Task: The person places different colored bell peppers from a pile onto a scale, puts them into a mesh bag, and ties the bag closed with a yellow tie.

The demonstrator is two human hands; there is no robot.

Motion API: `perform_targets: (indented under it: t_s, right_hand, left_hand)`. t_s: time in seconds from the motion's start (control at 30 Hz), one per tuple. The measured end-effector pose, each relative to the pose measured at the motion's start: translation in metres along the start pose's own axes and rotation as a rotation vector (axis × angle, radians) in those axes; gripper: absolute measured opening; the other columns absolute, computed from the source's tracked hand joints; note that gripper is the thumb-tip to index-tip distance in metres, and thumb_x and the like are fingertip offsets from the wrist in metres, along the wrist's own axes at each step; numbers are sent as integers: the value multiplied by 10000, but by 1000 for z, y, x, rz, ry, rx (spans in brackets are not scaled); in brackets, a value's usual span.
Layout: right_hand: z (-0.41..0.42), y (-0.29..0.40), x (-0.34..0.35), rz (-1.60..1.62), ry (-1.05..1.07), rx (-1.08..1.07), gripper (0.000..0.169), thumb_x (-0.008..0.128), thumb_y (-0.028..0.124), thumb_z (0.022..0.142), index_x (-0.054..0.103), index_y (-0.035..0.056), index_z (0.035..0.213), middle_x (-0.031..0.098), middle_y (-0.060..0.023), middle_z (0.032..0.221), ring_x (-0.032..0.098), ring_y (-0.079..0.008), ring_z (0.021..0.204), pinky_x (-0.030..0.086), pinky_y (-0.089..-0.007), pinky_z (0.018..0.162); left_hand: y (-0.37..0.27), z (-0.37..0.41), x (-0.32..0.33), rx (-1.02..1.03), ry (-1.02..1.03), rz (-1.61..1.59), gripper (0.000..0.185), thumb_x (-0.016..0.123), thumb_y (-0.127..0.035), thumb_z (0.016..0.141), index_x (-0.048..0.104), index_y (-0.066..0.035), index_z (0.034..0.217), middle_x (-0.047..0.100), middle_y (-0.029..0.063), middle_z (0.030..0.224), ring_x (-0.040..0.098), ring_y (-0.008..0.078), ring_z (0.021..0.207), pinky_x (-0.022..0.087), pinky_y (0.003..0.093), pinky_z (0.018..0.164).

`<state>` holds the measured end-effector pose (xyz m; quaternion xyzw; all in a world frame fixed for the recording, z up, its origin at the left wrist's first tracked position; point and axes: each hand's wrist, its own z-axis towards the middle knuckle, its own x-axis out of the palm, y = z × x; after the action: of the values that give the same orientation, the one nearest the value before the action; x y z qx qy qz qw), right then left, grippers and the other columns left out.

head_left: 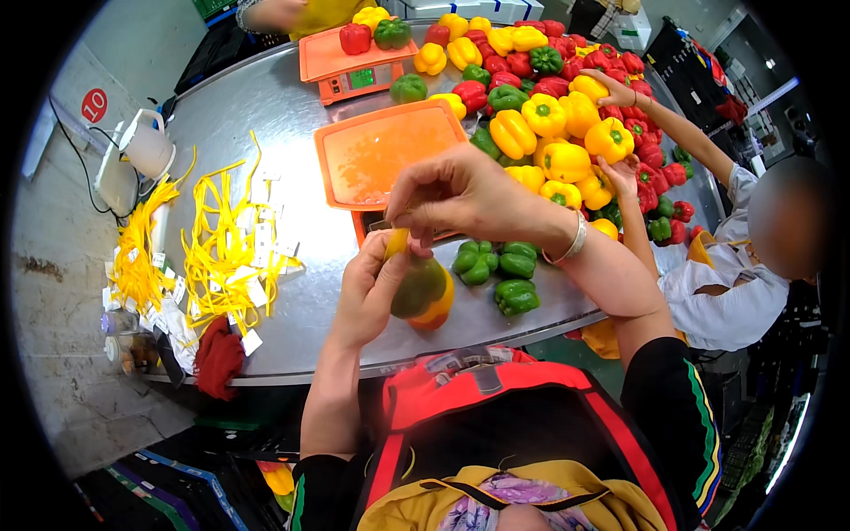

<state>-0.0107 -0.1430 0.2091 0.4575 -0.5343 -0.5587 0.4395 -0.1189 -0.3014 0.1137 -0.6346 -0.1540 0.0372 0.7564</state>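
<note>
Before me, over the steel table (312,318), hangs or stands a bundle of bell peppers (425,292), green above with yellow and orange-red below; whether it touches the table cannot be told. My left hand (375,285) grips a yellow strap (396,244) at the top of this bundle between thumb and fingers. Just above, my right hand (458,192) pinches at the strap's upper end, which its fingers largely hide. Behind my hands sits a scale with an orange tray (392,146). Several green peppers (516,297) lie right of the bundle.
Yellow straps with white tags (226,245) lie in heaps at the left, near a red cloth (218,358) and a white jug (147,144). A second orange scale (358,56) holds three peppers. Mixed peppers (564,162) are piled at the right, where another person's hands (617,176) reach in.
</note>
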Motion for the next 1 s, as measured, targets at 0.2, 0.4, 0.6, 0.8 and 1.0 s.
perform_targets:
  t_s: [0.2, 0.4, 0.6, 0.8, 1.0]
  right_hand:
    - [-4, 31, -22, -107, -270, -301, 201, 600, -56, 853, 622, -25, 1051, 652, -111, 982, 659, -150, 740, 549, -262, 663]
    - [-40, 13, 25, -1231, 153, -434, 447, 584, 9, 772, 534, -16, 1216, 608, -142, 1096, 635, -259, 819, 520, -341, 658]
    - [-40, -26, 1, -1416, 71, -580, 209, 559, 138, 813, 548, 18, 984, 556, -70, 793, 600, -217, 722, 488, -339, 593]
    - [-62, -42, 2, -1055, -37, -456, 135, 547, 131, 866, 564, 30, 954, 593, -136, 778, 627, -313, 723, 506, -394, 640]
    - [-86, -69, -1, 165, 92, 147, 173, 569, 193, 941, 590, 22, 959, 597, -82, 721, 566, -168, 599, 474, -291, 567]
  left_hand:
    - [4, 3, 7, 93, -85, 353, 215, 437, -152, 1009, 612, -30, 984, 595, 59, 922, 542, 163, 938, 427, 302, 873]
    - [10, -1, 12, 97, -86, 245, 218, 463, -144, 1004, 583, 20, 1084, 619, 58, 1035, 551, 131, 990, 432, 262, 868]
    - [-17, 5, 2, -229, 108, 186, 178, 531, -77, 950, 579, 32, 1082, 578, 59, 1131, 542, 133, 1041, 430, 270, 900]
    - [-30, 16, -9, -411, 244, 195, 114, 614, -42, 897, 630, 0, 1002, 618, 6, 1030, 550, 76, 929, 432, 220, 806]
    - [-65, 28, 24, 457, 537, 1244, 189, 647, -31, 675, 603, -75, 854, 593, 44, 923, 557, 254, 935, 367, 492, 965]
